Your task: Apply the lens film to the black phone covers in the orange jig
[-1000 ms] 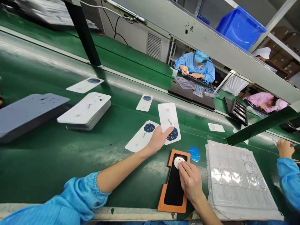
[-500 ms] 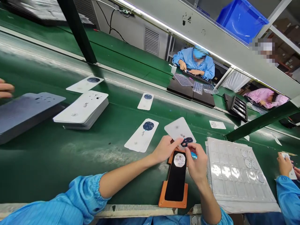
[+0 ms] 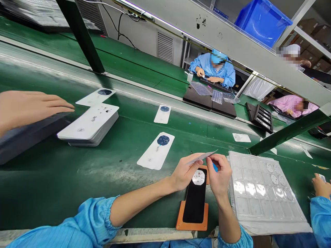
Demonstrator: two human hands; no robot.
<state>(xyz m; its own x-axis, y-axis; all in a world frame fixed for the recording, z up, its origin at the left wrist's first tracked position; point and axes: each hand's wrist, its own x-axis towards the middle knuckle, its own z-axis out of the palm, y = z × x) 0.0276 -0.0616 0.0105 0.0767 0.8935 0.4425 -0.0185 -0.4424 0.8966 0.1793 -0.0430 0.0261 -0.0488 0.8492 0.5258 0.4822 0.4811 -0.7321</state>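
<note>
My left hand (image 3: 182,172) grips a thin white phone back cover (image 3: 202,157), which is tilted so that it shows almost edge-on. At the cover's right end, the fingers of my right hand (image 3: 220,174) are closed in a pinch; whether they also hold a film there is hidden. A small bright blue piece (image 3: 215,167) shows by the right fingers. Just below both hands lies an orange fixture (image 3: 191,226) with a black pad (image 3: 194,203) on it. A round silver patch (image 3: 198,177) marks the pad's upper end.
White back covers with dark camera circles lie leftward, one cover (image 3: 156,151) nearest. A cover stack (image 3: 88,125) stands further left, beside another person's hand (image 3: 33,106) over a grey stack. Right is a clear plastic tray (image 3: 261,203) with several round parts; a co-worker's hand (image 3: 322,186) lies beyond.
The back cover has turned from face-up to nearly edge-on between my hands. Another person's hand has reached in from the left over the grey stack.
</note>
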